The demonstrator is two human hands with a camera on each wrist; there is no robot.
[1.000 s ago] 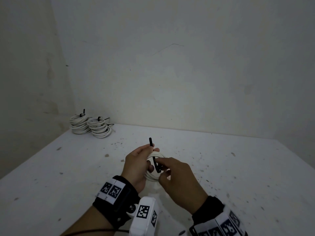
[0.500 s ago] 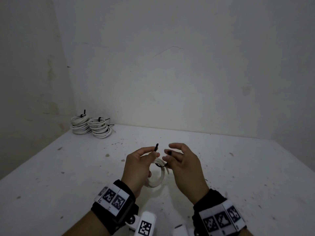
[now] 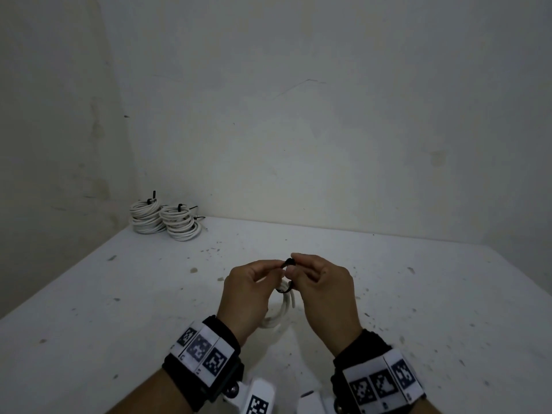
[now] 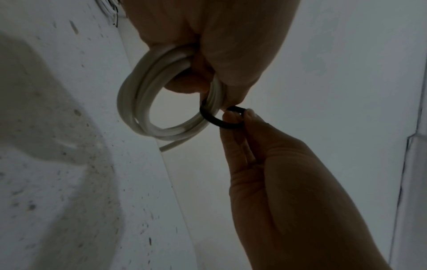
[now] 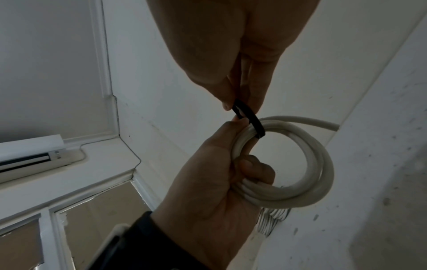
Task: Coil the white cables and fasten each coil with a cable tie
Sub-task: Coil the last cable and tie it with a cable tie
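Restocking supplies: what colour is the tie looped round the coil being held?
Black; the cable tie shows best in the left wrist view.

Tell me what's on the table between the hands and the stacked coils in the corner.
In the head view, only bare, speckled table lies between the hands, left hand and right hand, and the stacked coils.

1. The head camera looked forward and down from above the small white coiled cable [image 3: 283, 306].
2. The left wrist camera sat close below that coil [image 4: 148, 107], facing up.
3. The right wrist camera viewed the same coil [image 5: 300, 164] from the opposite side.
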